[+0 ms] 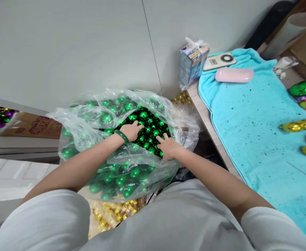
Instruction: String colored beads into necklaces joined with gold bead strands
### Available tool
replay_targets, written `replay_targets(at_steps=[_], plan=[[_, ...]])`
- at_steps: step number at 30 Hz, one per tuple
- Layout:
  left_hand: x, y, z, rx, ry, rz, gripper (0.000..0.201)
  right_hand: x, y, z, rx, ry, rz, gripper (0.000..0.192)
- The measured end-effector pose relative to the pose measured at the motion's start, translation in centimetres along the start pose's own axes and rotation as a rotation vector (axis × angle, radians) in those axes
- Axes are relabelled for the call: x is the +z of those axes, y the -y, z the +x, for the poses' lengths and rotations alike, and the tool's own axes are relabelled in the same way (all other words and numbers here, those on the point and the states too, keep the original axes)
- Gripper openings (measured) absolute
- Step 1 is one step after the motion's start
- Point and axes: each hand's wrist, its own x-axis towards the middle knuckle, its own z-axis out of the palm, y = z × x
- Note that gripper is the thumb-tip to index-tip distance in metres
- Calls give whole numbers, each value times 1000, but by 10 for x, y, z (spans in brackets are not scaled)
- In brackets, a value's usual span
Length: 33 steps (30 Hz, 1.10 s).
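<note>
A large clear plastic bag point(71, 122) stands on the floor, full of shiny green balls point(149, 125). Both my hands reach into its open mouth. My left hand point(132, 131), with a green bangle on the wrist, lies on the balls with its fingers curled among them. My right hand point(168, 146) rests on the balls at the bag's right side, fingers spread. Whether either hand grips a ball is hidden.
A table at the right carries a turquoise towel point(249, 122) with gold balls point(299, 125) and a big green ball point(303, 88), a pink case point(233, 75) and a tissue pack point(192, 61). Gold balls in bags point(108, 212) lie below the green bag. A cardboard box point(35, 125) sits left.
</note>
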Motion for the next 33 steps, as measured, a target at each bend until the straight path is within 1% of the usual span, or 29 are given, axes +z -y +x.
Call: replay_targets(at_steps=[2,3,5,6,8,10,12,15,16,18,20,21,23,25,26,27,29,30,31,33], plan=[[-3,5,3,17,-60,-139,58,-11,-7,-8,3,-76,34,60],[-6,8,4,36,-95,-250,59,-17,-11,-12,4,-135,60,63],[-15,11,4,79,-135,-558,63,-31,-19,-21,24,-276,141,68],[-21,10,2,94,-126,-738,64,-38,-23,-26,34,-350,191,69],[-35,6,-4,112,-36,-1089,69,-51,-29,-37,19,-492,286,69],[-52,-3,-11,144,89,-1347,76,-62,-33,-52,-34,-640,347,68],[-70,-18,-16,214,177,-1465,80,-71,-37,-69,-72,-777,353,69],[-100,-49,-12,333,225,-1475,82,-80,-49,-98,-47,-946,262,71],[-111,-61,-7,369,228,-1470,82,-82,-56,-109,-5,-988,213,72],[-133,-92,9,436,196,-1471,80,-83,-76,-133,148,-1063,115,74],[-155,-129,32,513,131,-1446,74,-80,-102,-160,348,-1109,34,74],[-166,-150,45,562,78,-1412,70,-78,-116,-175,439,-1108,-4,74],[-186,-197,75,686,-65,-1286,63,-74,-143,-203,584,-1036,-71,72],[-201,-248,106,800,-226,-1097,57,-73,-165,-226,692,-913,-112,71],[-208,-273,122,830,-279,-974,58,-73,-174,-234,739,-853,-118,70],[-213,-298,136,820,-318,-869,58,-75,-183,-240,782,-799,-116,70],[-219,-342,160,751,-342,-701,57,-81,-198,-248,861,-710,-91,68],[-220,-362,170,733,-343,-670,56,-85,-204,-251,892,-675,-73,68],[-220,-378,177,723,-339,-648,55,-88,-210,-252,916,-649,-54,69],[-218,-403,188,727,-329,-641,53,-93,-221,-255,941,-621,-18,71]])
